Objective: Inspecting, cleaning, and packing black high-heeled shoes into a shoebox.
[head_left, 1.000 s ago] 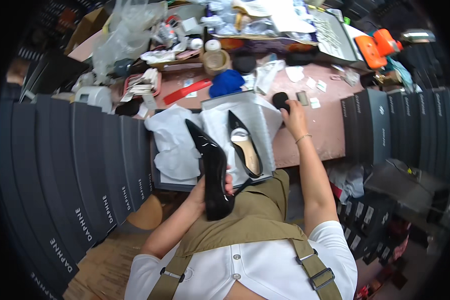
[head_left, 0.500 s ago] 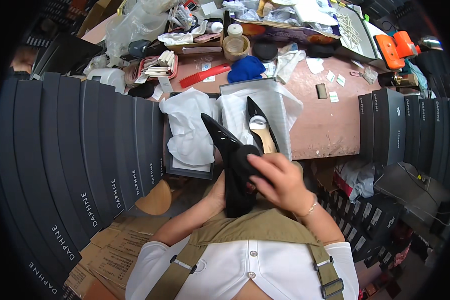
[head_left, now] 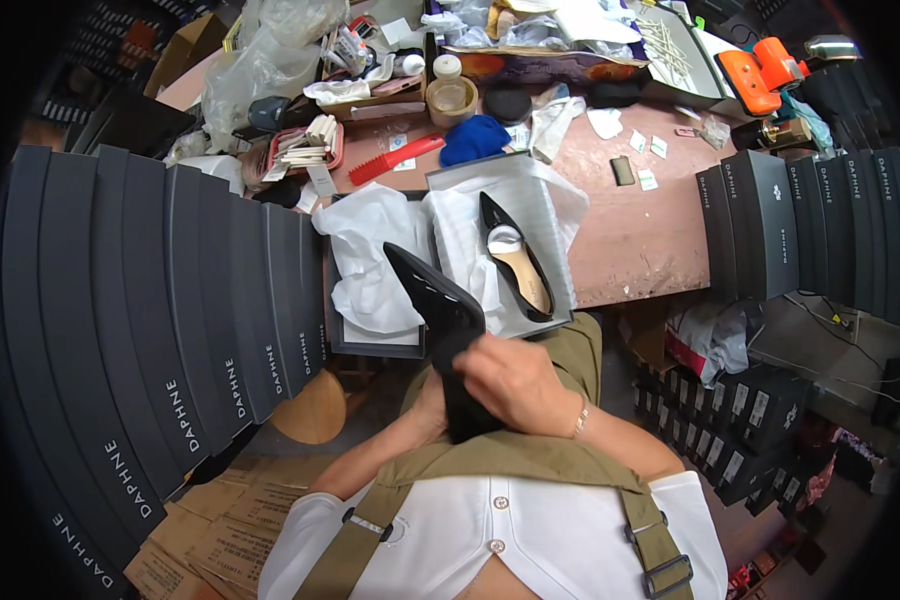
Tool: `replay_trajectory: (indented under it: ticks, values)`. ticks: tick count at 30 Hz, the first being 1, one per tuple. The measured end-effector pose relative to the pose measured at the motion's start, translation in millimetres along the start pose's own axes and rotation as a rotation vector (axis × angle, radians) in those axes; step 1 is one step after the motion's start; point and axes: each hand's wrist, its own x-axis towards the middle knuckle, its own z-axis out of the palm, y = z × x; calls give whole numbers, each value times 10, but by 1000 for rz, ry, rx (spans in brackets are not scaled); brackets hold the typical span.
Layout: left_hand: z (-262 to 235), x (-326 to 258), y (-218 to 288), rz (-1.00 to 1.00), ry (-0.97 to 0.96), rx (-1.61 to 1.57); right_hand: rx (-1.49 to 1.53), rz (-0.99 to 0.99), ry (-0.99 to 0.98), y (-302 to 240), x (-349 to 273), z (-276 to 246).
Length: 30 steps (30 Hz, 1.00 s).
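Over my lap is a black pointed shoe point(head_left: 435, 292), its toe directed up and to the left and glossy with pale reflections. My left hand point(head_left: 428, 408) is closed around the shoe's rear part from the left side. A soft round black pad point(head_left: 454, 350) is pressed against the shoe's side by my right hand point(head_left: 520, 378), whose fingers are curled and slightly blurred. The heel end is hidden between my hands. Ahead, the matching black shoe point(head_left: 518, 262), with a beige insole and pale stuffing in its toe, lies in an open box lined with white tissue paper point(head_left: 452, 215).
Tall stacks of dark shoe boxes point(head_left: 185, 330) stand at my left, with more boxes point(head_left: 760, 225) on the right of the pink table point(head_left: 630, 235). Toward the back are a red brush point(head_left: 395, 160), a blue cloth point(head_left: 475, 140), a tape roll point(head_left: 452, 100) and an orange heat-gun-like tool point(head_left: 760, 75).
My right hand and the black pad have moved down and left along the shoe, toward its heel end. The shoe has shifted slightly left and lower, and the whole view has shifted slightly.
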Motion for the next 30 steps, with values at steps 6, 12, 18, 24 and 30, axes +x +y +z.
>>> replay_trajectory:
  ticks: [6, 12, 18, 24, 30]
  values:
    - [137, 49, 123, 20, -19, 92, -148, -85, 217, 187, 212, -41]
    - [-62, 277, 154, -43, -254, -339, 442, 40, -329, -3, -69, -540]
    - [237, 242, 470, 80, 117, -106, 328, 484, 188, 486, 47, -512]
    - [273, 37, 561, 317, -115, 412, 1075, 753, 203, 796, -37, 57]
    - [347, -172, 684, 658, -54, 1410, 1540, 863, 141, 774, -131, 87]
